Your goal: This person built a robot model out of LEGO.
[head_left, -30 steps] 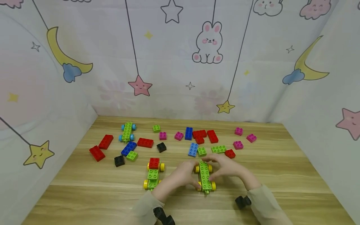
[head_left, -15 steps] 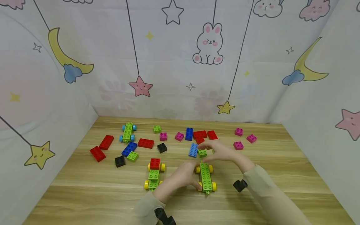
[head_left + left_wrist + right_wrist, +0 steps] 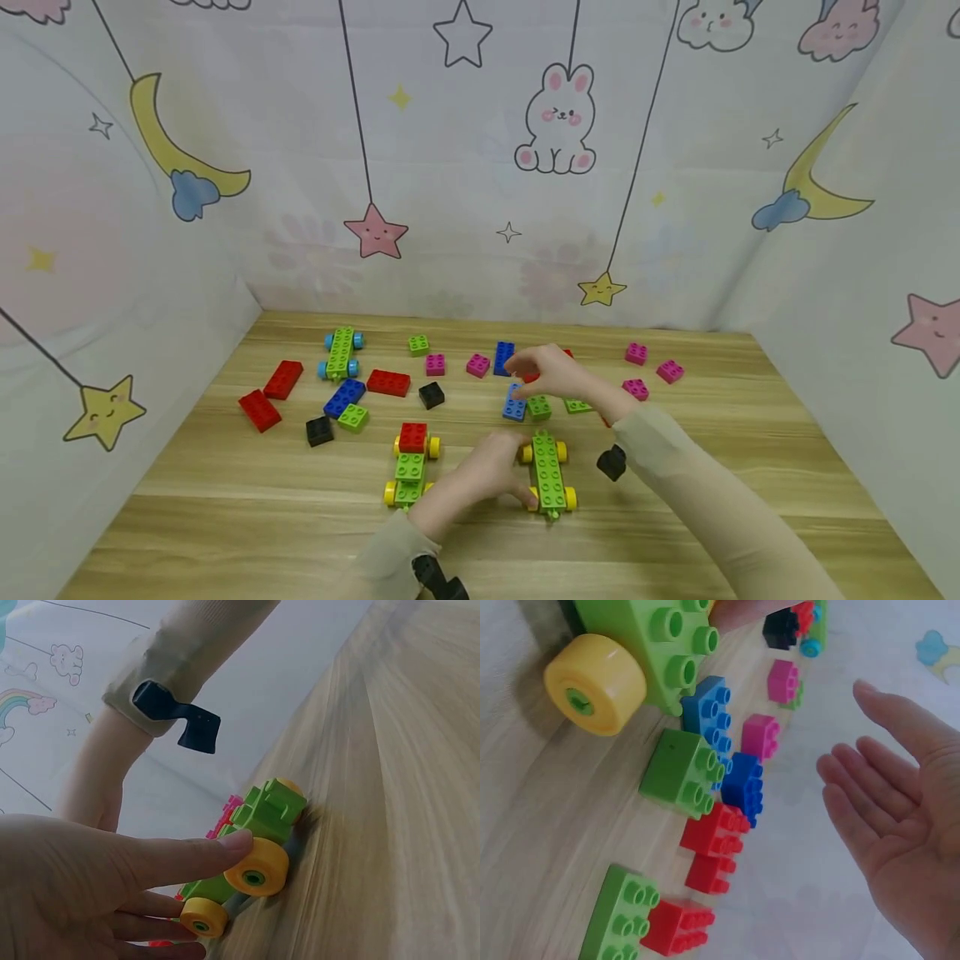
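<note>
A lime-green toy car base (image 3: 548, 473) with yellow wheels stands near the table's front. Beside its left side rests my left hand (image 3: 491, 467); in the left wrist view its thumb (image 3: 202, 855) touches a yellow wheel (image 3: 259, 866) and the other fingers lie fairly straight. My right hand (image 3: 558, 377) hovers over the loose bricks behind the car base, holding nothing, its fingers (image 3: 862, 780) loosely bent. Below and around it are a light-blue brick (image 3: 513, 406), a small green brick (image 3: 538, 407) and a longer green brick (image 3: 619, 915). Red bricks (image 3: 714, 829) are partly hidden by this hand in the head view.
Left of my left hand stands another green car (image 3: 409, 467) with a red brick on top. A green car base with blue wheels (image 3: 342, 350) is at the back left. Pink (image 3: 636, 353), red, black and blue bricks lie scattered behind. Patterned cloth walls enclose the table.
My right hand has left the car base and moved back and to the left, over the light-blue brick. The left hand has stayed beside the car base.
</note>
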Available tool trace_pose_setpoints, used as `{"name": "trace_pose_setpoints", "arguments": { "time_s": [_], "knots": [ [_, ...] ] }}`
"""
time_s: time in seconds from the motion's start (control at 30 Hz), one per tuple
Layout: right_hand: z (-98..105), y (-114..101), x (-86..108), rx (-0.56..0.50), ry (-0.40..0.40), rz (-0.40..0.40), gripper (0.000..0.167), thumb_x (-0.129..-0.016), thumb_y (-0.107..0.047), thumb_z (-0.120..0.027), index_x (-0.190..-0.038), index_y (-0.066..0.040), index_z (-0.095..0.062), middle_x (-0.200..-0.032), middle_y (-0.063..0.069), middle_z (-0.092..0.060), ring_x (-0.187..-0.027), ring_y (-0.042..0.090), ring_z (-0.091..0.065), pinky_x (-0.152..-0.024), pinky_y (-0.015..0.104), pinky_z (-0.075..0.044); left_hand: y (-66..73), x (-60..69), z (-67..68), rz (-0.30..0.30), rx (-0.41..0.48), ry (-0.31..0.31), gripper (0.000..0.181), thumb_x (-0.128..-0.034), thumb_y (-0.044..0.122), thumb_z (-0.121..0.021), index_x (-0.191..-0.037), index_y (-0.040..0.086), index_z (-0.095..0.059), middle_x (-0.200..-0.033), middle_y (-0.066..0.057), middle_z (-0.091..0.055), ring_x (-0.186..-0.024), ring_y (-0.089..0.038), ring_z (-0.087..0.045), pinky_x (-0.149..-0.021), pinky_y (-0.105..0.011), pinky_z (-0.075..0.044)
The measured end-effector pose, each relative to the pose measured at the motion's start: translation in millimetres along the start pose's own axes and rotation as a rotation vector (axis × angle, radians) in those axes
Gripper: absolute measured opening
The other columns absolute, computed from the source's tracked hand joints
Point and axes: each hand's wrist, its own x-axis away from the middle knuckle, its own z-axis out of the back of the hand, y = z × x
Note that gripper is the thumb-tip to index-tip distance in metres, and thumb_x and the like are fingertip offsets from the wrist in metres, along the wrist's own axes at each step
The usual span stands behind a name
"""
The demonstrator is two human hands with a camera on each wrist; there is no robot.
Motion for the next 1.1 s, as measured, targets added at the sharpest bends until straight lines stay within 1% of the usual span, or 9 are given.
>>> {"name": "trace_pose_setpoints", "arguments": {
  "time_s": [0.07, 0.23, 0.33, 0.43, 0.53, 0.7, 0.87, 1.0, 1.1],
  "knots": [
    [-1, 1, -8.0, -0.002, 0.024, -0.024, 0.046, -0.087, -0.015, -0.074, -0.127, 0.003, -0.061, -0.123, 0.021, -0.065, -0.113, 0.032, -0.064, -0.096, 0.044, -0.053, -0.8, -0.5, 0.1, -0.002, -0.005, -0.001, 0.086, -0.0633, 0.024, -0.093, -0.135, -0.003, -0.055, -0.136, -0.016, -0.058, -0.127, -0.032, -0.054, -0.104, -0.045, -0.046],
    [-3, 5, -28.9, 0.026, 0.07, -0.04, 0.047, -0.087, -0.016, -0.074, -0.128, 0.002, -0.061, -0.123, 0.02, -0.066, -0.111, 0.031, -0.064, -0.094, 0.041, -0.054, -0.8, 0.0, 1.1, 0.018, -0.008, -0.012, 0.089, -0.0631, 0.025, -0.093, -0.138, -0.001, -0.053, -0.138, -0.015, -0.057, -0.129, -0.032, -0.052, -0.105, -0.045, -0.046],
    [-6, 8, -38.7, 0.012, 0.087, -0.06, 0.047, -0.087, -0.015, -0.074, -0.13, 0.0, -0.06, -0.126, 0.019, -0.064, -0.113, 0.03, -0.063, -0.095, 0.041, -0.053, 0.8, 0.6, 1.0, 0.027, -0.009, -0.018, 0.09, -0.063, 0.025, -0.094, -0.139, -0.001, -0.052, -0.139, -0.015, -0.056, -0.129, -0.031, -0.052, -0.106, -0.044, -0.045],
    [-7, 9, -46.3, 0.002, 0.095, -0.085, 0.049, -0.087, -0.014, -0.075, -0.131, 0.0, -0.06, -0.128, 0.02, -0.063, -0.113, 0.03, -0.063, -0.095, 0.041, -0.053, 1.5, 0.4, 0.2, 0.022, -0.022, -0.017, 0.091, -0.0625, 0.026, -0.094, -0.139, -0.001, -0.052, -0.138, -0.015, -0.057, -0.128, -0.03, -0.053, -0.105, -0.043, -0.046],
    [-8, 12, -54.1, 0.002, 0.09, -0.103, 0.049, -0.086, -0.014, -0.075, -0.131, 0.0, -0.06, -0.128, 0.02, -0.063, -0.112, 0.03, -0.064, -0.094, 0.039, -0.054, 1.5, -0.1, -0.2, 0.016, -0.034, -0.013, 0.09, -0.0619, 0.025, -0.094, -0.138, 0.0, -0.053, -0.137, -0.014, -0.058, -0.127, -0.03, -0.054, -0.104, -0.042, -0.047],
    [-9, 20, -66.4, -0.005, 0.079, -0.105, 0.05, -0.085, -0.013, -0.076, -0.13, 0.002, -0.06, -0.128, 0.022, -0.063, -0.11, 0.031, -0.065, -0.093, 0.038, -0.055, 2.6, -1.1, -0.2, 0.011, -0.046, -0.015, 0.09, -0.0614, 0.025, -0.094, -0.137, -0.001, -0.054, -0.136, -0.014, -0.059, -0.126, -0.03, -0.055, -0.103, -0.041, -0.048],
    [-12, 26, -76.9, -0.039, 0.05, -0.131, 0.053, -0.084, -0.013, -0.077, -0.131, 0.001, -0.059, -0.13, 0.022, -0.061, -0.113, 0.031, -0.064, -0.094, 0.039, -0.054, 2.9, 0.1, -0.7, 0.01, -0.066, -0.009, 0.089, -0.061, 0.026, -0.094, -0.136, -0.001, -0.054, -0.135, -0.014, -0.06, -0.124, -0.03, -0.057, -0.103, -0.039, -0.048],
    [-15, 26, -85.1, -0.047, 0.03, -0.154, 0.054, -0.084, -0.013, -0.078, -0.132, 0.001, -0.059, -0.131, 0.02, -0.061, -0.115, 0.031, -0.062, -0.095, 0.039, -0.054, 2.6, 0.6, 0.1, 0.008, -0.077, -0.005, 0.089, -0.0609, 0.026, -0.094, -0.135, -0.002, -0.055, -0.134, -0.015, -0.061, -0.124, -0.029, -0.057, -0.102, -0.038, -0.048],
    [-16, 24, -90.1, -0.032, 0.017, -0.169, 0.054, -0.084, -0.012, -0.077, -0.132, 0.002, -0.058, -0.131, 0.019, -0.062, -0.116, 0.032, -0.061, -0.095, 0.039, -0.054, 1.5, 0.3, 0.5, 0.013, -0.079, -0.008, 0.088, -0.0612, 0.027, -0.094, -0.135, -0.002, -0.055, -0.134, -0.014, -0.061, -0.123, -0.029, -0.057, -0.102, -0.038, -0.049]
  ]
}}
